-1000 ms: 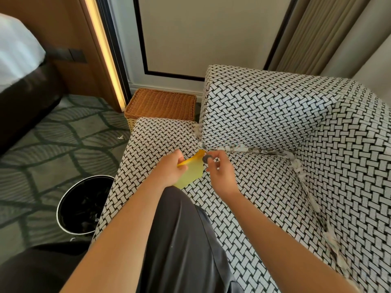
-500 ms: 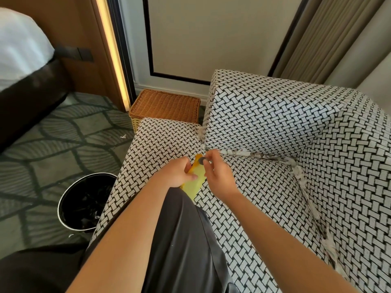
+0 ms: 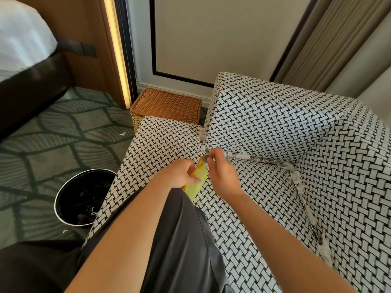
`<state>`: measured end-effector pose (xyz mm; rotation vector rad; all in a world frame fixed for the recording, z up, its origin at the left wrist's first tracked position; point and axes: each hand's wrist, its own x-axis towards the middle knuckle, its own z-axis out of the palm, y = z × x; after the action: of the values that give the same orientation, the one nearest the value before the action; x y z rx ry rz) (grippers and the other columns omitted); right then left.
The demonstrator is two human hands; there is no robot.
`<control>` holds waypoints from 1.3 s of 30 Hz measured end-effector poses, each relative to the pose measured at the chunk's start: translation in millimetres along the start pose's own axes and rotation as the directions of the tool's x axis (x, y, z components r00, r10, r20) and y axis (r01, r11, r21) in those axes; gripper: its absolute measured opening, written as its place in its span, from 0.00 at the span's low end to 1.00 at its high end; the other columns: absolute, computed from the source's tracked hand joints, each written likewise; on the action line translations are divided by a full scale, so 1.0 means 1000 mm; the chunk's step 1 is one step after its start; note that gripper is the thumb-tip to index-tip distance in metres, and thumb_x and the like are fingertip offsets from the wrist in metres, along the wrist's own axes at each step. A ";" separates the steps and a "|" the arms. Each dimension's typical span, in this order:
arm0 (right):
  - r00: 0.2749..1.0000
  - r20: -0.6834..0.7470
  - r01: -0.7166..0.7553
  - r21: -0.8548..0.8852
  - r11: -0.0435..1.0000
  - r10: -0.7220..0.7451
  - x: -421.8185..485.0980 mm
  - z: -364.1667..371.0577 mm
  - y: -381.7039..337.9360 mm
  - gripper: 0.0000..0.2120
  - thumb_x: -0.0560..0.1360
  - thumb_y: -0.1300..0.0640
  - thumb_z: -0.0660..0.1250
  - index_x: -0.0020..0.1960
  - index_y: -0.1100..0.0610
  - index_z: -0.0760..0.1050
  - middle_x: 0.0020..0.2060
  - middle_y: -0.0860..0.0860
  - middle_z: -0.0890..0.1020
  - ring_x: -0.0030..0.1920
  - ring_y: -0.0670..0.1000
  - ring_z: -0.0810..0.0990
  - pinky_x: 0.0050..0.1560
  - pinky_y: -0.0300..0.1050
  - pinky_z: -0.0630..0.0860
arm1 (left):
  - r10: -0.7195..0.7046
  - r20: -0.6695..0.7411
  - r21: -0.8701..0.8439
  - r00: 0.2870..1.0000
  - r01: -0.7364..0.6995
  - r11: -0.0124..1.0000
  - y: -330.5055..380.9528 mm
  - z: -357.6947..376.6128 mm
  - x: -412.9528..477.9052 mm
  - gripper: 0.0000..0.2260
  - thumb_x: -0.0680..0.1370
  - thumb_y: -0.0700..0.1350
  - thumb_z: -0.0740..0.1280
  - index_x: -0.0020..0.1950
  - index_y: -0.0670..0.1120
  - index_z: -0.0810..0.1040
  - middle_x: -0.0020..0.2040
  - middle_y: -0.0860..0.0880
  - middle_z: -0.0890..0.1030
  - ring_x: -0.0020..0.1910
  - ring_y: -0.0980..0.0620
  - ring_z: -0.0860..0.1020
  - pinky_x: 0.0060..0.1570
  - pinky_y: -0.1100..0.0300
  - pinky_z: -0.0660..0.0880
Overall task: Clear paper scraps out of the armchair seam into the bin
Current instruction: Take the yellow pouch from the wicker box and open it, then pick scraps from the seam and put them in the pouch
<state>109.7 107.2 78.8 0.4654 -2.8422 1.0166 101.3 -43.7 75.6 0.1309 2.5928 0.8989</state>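
I kneel on a black-and-white woven armchair (image 3: pixel 264 199). White paper scraps (image 3: pixel 296 176) fill the seam between the seat and the back and run down the right side. My left hand (image 3: pixel 181 173) holds a yellow card (image 3: pixel 195 183) over the seat. My right hand (image 3: pixel 220 170) pinches a small grey thing (image 3: pixel 205 158) at the card's top edge, close to the seam's left end. The round black bin (image 3: pixel 83 197) stands on the carpet left of the chair, with dark contents inside.
A wicker basket (image 3: pixel 167 104) sits behind the chair's left arm by the wall. A few white scraps (image 3: pixel 122 133) lie on the patterned carpet. A bed is at the far left and curtains hang at the upper right. My dark-clothed knee rests on the seat.
The view has shifted a little. My left hand has tilted the yellow card more upright, and my right hand stays pinched at its top edge near the seam.
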 end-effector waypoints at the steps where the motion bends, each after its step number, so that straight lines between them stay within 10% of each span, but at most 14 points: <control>1: 1.000 0.018 -0.011 -0.033 0.999 0.012 0.002 0.000 0.000 0.02 0.81 0.56 0.52 0.49 0.53 0.62 0.45 0.53 0.82 0.39 0.60 0.78 0.39 0.51 0.74 | 0.001 0.001 0.003 1.000 -0.001 1.000 0.000 0.000 -0.001 0.14 0.73 0.51 0.69 0.53 0.45 0.73 0.50 0.48 0.76 0.46 0.50 0.75 0.44 0.59 0.70; 16: 0.997 0.074 0.020 -0.102 0.995 -0.012 0.007 0.002 0.002 0.05 0.81 0.55 0.51 0.50 0.56 0.63 0.38 0.54 0.79 0.37 0.60 0.77 0.37 0.52 0.73 | 0.009 0.019 0.026 1.000 -0.009 1.000 0.004 0.002 0.000 0.11 0.73 0.53 0.68 0.46 0.48 0.71 0.45 0.49 0.76 0.42 0.51 0.74 0.41 0.58 0.70; 24: 0.992 0.056 -0.122 0.139 0.983 0.115 0.002 0.004 0.011 0.05 0.81 0.59 0.51 0.52 0.58 0.65 0.37 0.53 0.78 0.38 0.56 0.78 0.40 0.55 0.75 | -0.067 -0.022 -0.105 0.997 0.065 0.992 0.005 -0.002 -0.002 0.10 0.77 0.52 0.62 0.50 0.45 0.72 0.37 0.51 0.71 0.34 0.55 0.70 0.32 0.61 0.66; 31: 0.993 0.103 -0.078 0.268 0.960 0.052 0.008 0.011 0.005 0.05 0.80 0.60 0.53 0.51 0.60 0.66 0.39 0.50 0.77 0.38 0.57 0.75 0.37 0.50 0.72 | -0.157 -0.389 -0.147 0.908 0.107 0.983 -0.008 -0.004 0.001 0.15 0.79 0.45 0.59 0.32 0.45 0.65 0.29 0.49 0.68 0.28 0.51 0.69 0.29 0.55 0.66; 39: 0.966 0.041 -0.239 0.504 0.830 0.254 0.024 0.048 -0.002 0.05 0.79 0.60 0.59 0.44 0.59 0.71 0.36 0.52 0.77 0.33 0.48 0.75 0.33 0.36 0.73 | -0.051 -0.589 0.102 0.807 0.137 0.985 -0.005 -0.008 -0.003 0.12 0.80 0.50 0.55 0.39 0.47 0.66 0.33 0.51 0.70 0.35 0.49 0.71 0.34 0.57 0.66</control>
<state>88.3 69.1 47.8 0.1046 -2.6263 1.8206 101.1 -52.9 78.8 -0.2875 3.1992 0.8125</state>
